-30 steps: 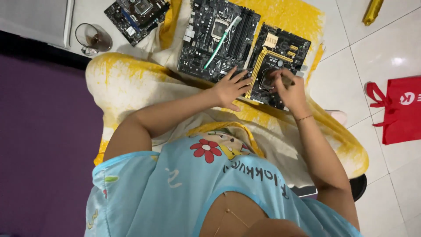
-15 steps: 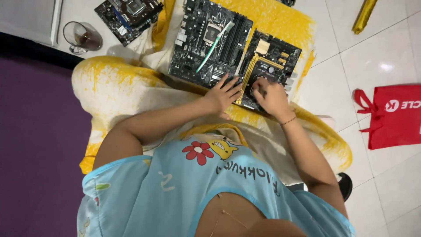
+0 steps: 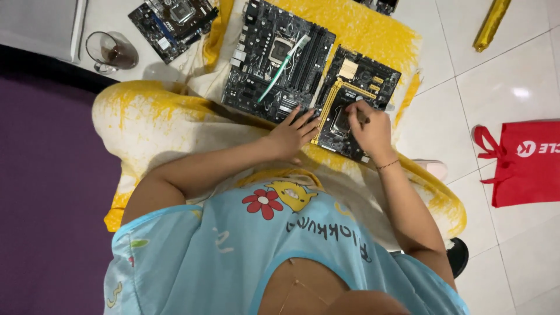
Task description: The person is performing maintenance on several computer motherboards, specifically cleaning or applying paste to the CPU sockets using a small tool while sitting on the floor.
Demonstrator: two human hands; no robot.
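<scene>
Your left hand lies flat with spread fingers, steadying the gold-trimmed motherboard on the yellow cloth; your right hand pinches something small above its socket.

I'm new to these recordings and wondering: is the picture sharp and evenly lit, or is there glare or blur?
Head view: mostly sharp, with both motherboards crisp. A bright glare spot sits on the white floor tile. The right hand on the gold-trimmed board looks slightly soft. The left hand casts only a faint shadow. The purple area on the left is dim.
</scene>
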